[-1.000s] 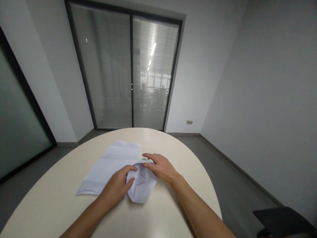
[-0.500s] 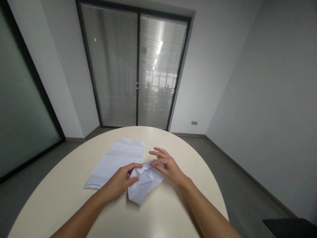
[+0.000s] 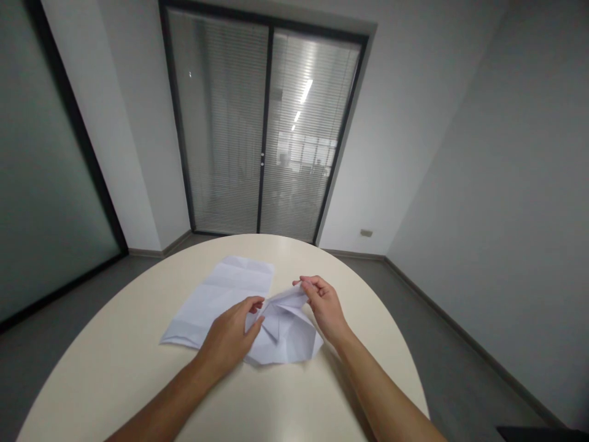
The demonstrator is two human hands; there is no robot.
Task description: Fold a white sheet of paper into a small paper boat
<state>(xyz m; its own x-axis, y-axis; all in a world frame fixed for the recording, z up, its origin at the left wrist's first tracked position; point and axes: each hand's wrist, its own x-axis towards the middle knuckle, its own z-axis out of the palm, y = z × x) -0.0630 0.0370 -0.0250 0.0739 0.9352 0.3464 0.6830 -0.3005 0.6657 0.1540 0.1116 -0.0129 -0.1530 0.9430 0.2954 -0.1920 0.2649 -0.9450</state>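
Between my two hands is a folded sheet of white paper (image 3: pixel 292 337), with creases and a raised flap in its middle. My right hand (image 3: pixel 322 304) pinches its far right corner between thumb and fingers. At the paper's left side, my left hand (image 3: pixel 237 331) has its thumb and fingers curled round the edge. A larger white paper sheet (image 3: pixel 221 294) with fold lines lies flat on the table, beyond and to the left, partly covered by my left hand.
The round cream table (image 3: pixel 110 344) carries both papers. Behind it stand a dark-framed glass door with blinds (image 3: pixel 230 135) and a white wall with a socket (image 3: pixel 366 233). A dark object (image 3: pixel 529 433) shows at the lower right corner.
My right hand has closed its spread fingers on the paper's corner and moved right. The folded paper has turned and opened out more to the right. The view has shifted slightly.
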